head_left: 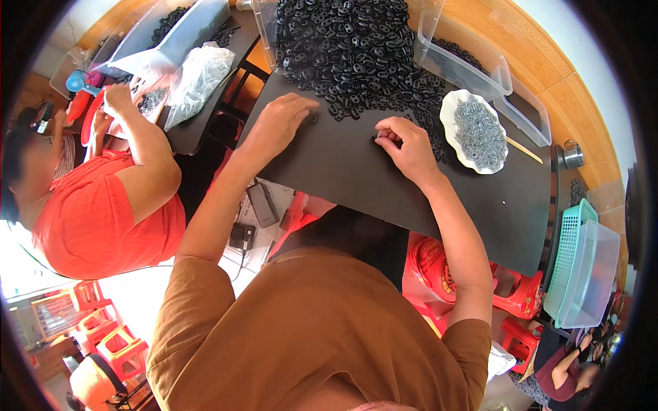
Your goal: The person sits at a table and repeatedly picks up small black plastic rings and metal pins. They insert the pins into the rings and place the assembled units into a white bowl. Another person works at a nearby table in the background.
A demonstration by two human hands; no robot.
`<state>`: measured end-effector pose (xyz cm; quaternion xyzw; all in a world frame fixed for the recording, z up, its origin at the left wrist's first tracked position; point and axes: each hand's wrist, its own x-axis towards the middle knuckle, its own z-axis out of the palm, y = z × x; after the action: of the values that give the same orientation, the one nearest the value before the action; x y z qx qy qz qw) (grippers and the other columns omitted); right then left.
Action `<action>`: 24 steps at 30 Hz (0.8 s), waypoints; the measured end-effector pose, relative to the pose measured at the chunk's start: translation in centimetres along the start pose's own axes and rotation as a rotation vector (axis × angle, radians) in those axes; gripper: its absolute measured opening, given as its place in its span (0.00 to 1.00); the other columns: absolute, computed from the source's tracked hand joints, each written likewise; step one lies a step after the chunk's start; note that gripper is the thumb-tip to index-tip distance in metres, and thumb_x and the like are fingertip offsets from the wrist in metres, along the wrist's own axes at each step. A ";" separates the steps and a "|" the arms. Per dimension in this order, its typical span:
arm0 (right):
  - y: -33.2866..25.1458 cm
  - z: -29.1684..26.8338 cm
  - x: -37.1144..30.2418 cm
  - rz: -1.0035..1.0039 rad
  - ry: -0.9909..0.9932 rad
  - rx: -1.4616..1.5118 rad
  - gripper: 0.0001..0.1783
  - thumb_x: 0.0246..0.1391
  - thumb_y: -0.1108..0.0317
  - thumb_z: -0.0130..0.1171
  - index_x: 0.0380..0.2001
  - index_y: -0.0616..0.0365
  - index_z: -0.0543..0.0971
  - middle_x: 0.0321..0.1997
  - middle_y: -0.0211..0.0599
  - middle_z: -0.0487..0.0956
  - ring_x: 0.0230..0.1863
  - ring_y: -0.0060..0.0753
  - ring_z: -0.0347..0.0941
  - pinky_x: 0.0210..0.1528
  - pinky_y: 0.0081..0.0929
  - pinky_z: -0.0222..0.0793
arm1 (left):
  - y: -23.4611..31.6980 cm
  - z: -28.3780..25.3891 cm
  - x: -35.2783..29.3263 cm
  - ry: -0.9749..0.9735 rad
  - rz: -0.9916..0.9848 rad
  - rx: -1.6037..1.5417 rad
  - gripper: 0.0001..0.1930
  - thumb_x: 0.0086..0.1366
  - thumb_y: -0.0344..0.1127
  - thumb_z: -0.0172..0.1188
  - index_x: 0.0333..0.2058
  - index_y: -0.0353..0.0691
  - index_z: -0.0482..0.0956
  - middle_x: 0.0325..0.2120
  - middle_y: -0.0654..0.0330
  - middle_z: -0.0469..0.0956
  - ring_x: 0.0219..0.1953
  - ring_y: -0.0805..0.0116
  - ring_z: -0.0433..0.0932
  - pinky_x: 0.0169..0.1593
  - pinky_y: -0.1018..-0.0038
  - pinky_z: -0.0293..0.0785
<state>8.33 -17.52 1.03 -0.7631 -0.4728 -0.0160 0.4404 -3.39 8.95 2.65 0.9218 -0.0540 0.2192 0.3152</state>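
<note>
nearest is the person's own brown shirt (pixel 322 329), with both bare forearms stretching over a dark desk (pixel 343 168). the left hand (pixel 282 120) lies low over the desk, palm down, its fingers long, close together and slightly bent; a small black piece (pixel 313 118) sits at their tips, and i cannot tell whether they grip it. the right hand (pixel 406 147) has its thumb and forefinger brought narrowly together around a small dark piece (pixel 376 139), mostly hidden by the fingers.

just beyond the hands, a big heap of black oval pieces with holes (pixel 343 55) spreads across the desk, its edge trailing down between the right hand and a white wavy-rimmed dish (pixel 449 127). the dish holds many thin grey pieces (pixel 480 133), and a pale stick (pixel 526 151) juts out on its right. clear plastic bins (pixel 473 81) stand behind it. to the right, a green basket (pixel 567 236) stands against a clear tub (pixel 598 274).

off to the left, a co-worker in a red top (pixel 113 212) sits near a clear plastic bag (pixel 199 79). red stools (pixel 123 349) stand farther back.
</note>
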 end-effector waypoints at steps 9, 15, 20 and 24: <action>-0.1 0.0 0.0 0.033 -0.004 0.023 0.11 0.47 0.77 0.68 0.36 0.58 0.79 0.30 0.35 0.80 0.29 0.30 0.78 0.33 0.25 0.74 | -0.1 -0.7 0.9 -0.215 -0.140 -0.023 0.10 0.59 0.27 0.66 0.40 0.33 0.80 0.34 0.55 0.78 0.34 0.65 0.79 0.41 0.72 0.75; -0.4 -0.4 0.2 0.117 -0.055 0.084 0.08 0.48 0.78 0.67 0.33 0.61 0.80 0.29 0.33 0.80 0.28 0.24 0.77 0.32 0.22 0.73 | 2.1 1.5 1.0 -0.239 -0.407 -0.556 0.11 0.62 0.24 0.63 0.44 0.35 0.81 0.33 0.65 0.78 0.34 0.79 0.77 0.41 0.79 0.75; -0.2 -0.5 0.3 0.137 -0.022 0.163 0.09 0.49 0.78 0.67 0.35 0.60 0.80 0.29 0.31 0.80 0.28 0.20 0.75 0.33 0.19 0.72 | 3.1 4.7 2.0 -0.212 -0.485 -1.095 0.16 0.65 0.25 0.61 0.52 0.36 0.78 0.39 0.68 0.77 0.38 0.79 0.77 0.46 0.82 0.76; 0.1 -0.7 0.3 0.215 0.053 0.289 0.11 0.50 0.78 0.67 0.37 0.59 0.78 0.29 0.28 0.80 0.29 0.15 0.75 0.35 0.17 0.72 | 3.1 6.1 2.7 -0.260 -0.477 -1.146 0.15 0.66 0.25 0.60 0.52 0.36 0.78 0.41 0.67 0.76 0.39 0.79 0.77 0.48 0.81 0.77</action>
<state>8.87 -17.80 1.56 -0.7372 -0.3742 0.0792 0.5570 0.51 2.90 1.29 0.6125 0.0063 -0.0345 0.7897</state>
